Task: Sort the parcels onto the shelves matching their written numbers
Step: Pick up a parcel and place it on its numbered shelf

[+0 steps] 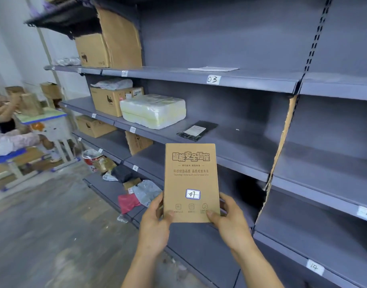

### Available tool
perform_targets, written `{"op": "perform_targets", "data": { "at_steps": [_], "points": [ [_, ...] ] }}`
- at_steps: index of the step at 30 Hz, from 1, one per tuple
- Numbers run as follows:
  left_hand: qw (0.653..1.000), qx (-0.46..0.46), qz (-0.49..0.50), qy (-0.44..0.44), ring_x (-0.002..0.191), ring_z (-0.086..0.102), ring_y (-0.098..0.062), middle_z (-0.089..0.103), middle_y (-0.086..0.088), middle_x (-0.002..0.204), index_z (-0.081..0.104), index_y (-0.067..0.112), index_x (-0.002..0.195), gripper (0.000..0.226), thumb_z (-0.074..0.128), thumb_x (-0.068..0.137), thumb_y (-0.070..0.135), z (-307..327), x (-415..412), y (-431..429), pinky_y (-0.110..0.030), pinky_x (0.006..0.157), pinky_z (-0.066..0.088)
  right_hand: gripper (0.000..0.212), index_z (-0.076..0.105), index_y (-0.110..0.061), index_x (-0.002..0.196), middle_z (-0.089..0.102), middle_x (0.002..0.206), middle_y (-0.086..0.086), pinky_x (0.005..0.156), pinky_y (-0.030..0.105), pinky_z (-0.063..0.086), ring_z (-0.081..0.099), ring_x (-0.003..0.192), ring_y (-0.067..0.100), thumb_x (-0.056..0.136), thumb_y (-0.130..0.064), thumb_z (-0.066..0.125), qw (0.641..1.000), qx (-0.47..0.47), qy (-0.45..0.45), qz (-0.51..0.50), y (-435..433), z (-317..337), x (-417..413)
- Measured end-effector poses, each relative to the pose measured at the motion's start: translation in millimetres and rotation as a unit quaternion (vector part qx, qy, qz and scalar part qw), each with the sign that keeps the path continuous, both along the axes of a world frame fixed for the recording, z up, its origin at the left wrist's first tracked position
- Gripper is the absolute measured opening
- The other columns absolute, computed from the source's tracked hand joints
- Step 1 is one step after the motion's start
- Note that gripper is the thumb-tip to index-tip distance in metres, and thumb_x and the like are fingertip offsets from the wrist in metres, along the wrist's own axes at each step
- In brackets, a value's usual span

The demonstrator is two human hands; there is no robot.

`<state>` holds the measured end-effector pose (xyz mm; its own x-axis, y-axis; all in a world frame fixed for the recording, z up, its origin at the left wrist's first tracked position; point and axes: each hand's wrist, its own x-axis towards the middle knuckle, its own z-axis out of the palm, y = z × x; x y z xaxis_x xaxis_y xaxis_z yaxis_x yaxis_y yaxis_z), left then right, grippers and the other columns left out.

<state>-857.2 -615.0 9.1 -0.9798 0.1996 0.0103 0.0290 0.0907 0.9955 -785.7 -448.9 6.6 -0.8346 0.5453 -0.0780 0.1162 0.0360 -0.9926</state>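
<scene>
A flat brown cardboard parcel [190, 179] stands upright in front of the grey shelves, its white sticker [192, 194] reading "07". My left hand [155, 223] grips its lower left corner, thumb on the front. My right hand [228, 219] grips the lower right corner the same way. Shelf edges carry paper number tags: "03" [213, 79] on the upper shelf, "14" [314, 267] low on the right, and smaller blurred tags [132, 129] along the left bays.
A white wrapped bundle [153, 110], a black pouch [196, 130] and cardboard boxes [112, 98] sit on the middle shelves. Soft bags [137, 194] lie on the bottom shelf. A person sits by a small table [45, 119] at far left. Bare floor lies in front.
</scene>
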Motion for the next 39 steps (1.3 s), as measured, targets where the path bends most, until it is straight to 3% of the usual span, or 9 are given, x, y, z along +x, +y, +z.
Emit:
{"op": "perform_targets", "data": {
  "at_steps": [4,8,14,18,20,23,29,33,39],
  "points": [
    [0.999,0.001,0.035,0.009,0.101,0.067,0.002,0.073,0.011,0.112,0.059,0.030,0.127,0.057,0.051,0.091,-0.013,2,-35,-1,-0.019,0.084,0.054,0.050,0.056,-0.038,0.122,0.062,0.118,-0.023,0.101,0.036,0.052,0.061,0.104,-0.007,0.092,0.002,0.060,0.999,-0.009,0.008,0.035,2,7,-48],
    [0.998,0.004,0.060,0.013,0.094,0.064,0.013,0.067,0.039,0.099,0.058,0.041,0.117,0.063,0.049,0.090,-0.015,3,-65,-8,-0.008,0.072,0.048,0.050,0.057,-0.033,0.128,0.064,0.117,-0.021,0.102,0.042,0.052,0.064,0.106,-0.001,0.092,0.002,0.061,0.998,-0.033,0.003,0.058,-3,5,-84],
    [0.997,0.009,0.070,0.007,0.113,0.064,-0.003,0.070,0.021,0.116,0.057,0.033,0.134,0.060,0.052,0.092,-0.010,-1,-112,-28,-0.038,0.101,0.051,0.049,0.057,-0.034,0.122,0.066,0.111,-0.021,0.100,0.041,0.051,0.066,0.090,-0.011,0.092,0.005,0.060,0.997,-0.030,0.006,0.074,-20,5,-136],
    [0.997,0.016,0.076,-0.004,0.114,0.064,-0.006,0.070,0.017,0.118,0.058,0.036,0.132,0.059,0.053,0.093,-0.007,-7,-154,-51,-0.045,0.102,0.051,0.051,0.057,-0.037,0.122,0.065,0.115,-0.022,0.100,0.043,0.053,0.063,0.100,-0.010,0.091,0.003,0.063,0.997,-0.024,0.000,0.078,-41,1,-180],
    [0.997,0.028,0.071,-0.002,0.115,0.064,-0.010,0.071,0.012,0.118,0.058,0.037,0.131,0.060,0.050,0.093,-0.009,-9,-178,-66,-0.048,0.101,0.051,0.051,0.056,-0.038,0.120,0.065,0.118,-0.019,0.092,0.032,0.055,0.063,0.099,-0.012,0.091,0.004,0.062,0.997,-0.017,0.006,0.079,-56,2,-206],
    [0.998,0.028,0.055,0.020,0.110,0.066,-0.008,0.073,0.011,0.114,0.060,0.034,0.129,0.062,0.047,0.092,-0.013,-8,-221,-94,-0.044,0.099,0.053,0.051,0.055,-0.034,0.122,0.064,0.114,-0.020,0.080,0.019,0.052,0.063,0.092,-0.015,0.092,0.006,0.061,0.997,-0.005,0.017,0.075,-83,4,-248],
    [0.998,0.040,0.055,0.018,0.105,0.069,-0.007,0.072,0.005,0.118,0.056,0.026,0.136,0.058,0.046,0.094,-0.013,3,-302,-160,-0.018,0.071,0.055,0.050,0.057,-0.032,0.126,0.068,0.113,-0.018,0.095,0.040,0.056,0.066,0.097,-0.004,0.092,0.003,0.062,0.997,0.003,0.016,0.071,-148,8,-333],
    [0.997,0.047,0.058,0.012,0.095,0.069,0.000,0.071,0.003,0.117,0.058,0.020,0.132,0.053,0.045,0.093,-0.015,5,-344,-195,-0.013,0.062,0.054,0.050,0.057,-0.033,0.128,0.069,0.108,-0.024,0.097,0.039,0.054,0.066,0.098,-0.007,0.093,0.002,0.061,0.996,-0.001,0.010,0.084,-185,8,-375],
    [0.994,0.039,0.100,0.010,0.114,0.064,-0.010,0.070,0.007,0.118,0.058,0.032,0.115,0.048,0.054,0.091,-0.010,-5,-409,-231,-0.038,0.099,0.053,0.049,0.058,-0.041,0.126,0.067,0.106,-0.032,0.099,0.036,0.051,0.063,0.102,-0.009,0.092,-0.004,0.061,0.995,0.015,-0.002,0.103,-220,8,-437]
  ]
}}
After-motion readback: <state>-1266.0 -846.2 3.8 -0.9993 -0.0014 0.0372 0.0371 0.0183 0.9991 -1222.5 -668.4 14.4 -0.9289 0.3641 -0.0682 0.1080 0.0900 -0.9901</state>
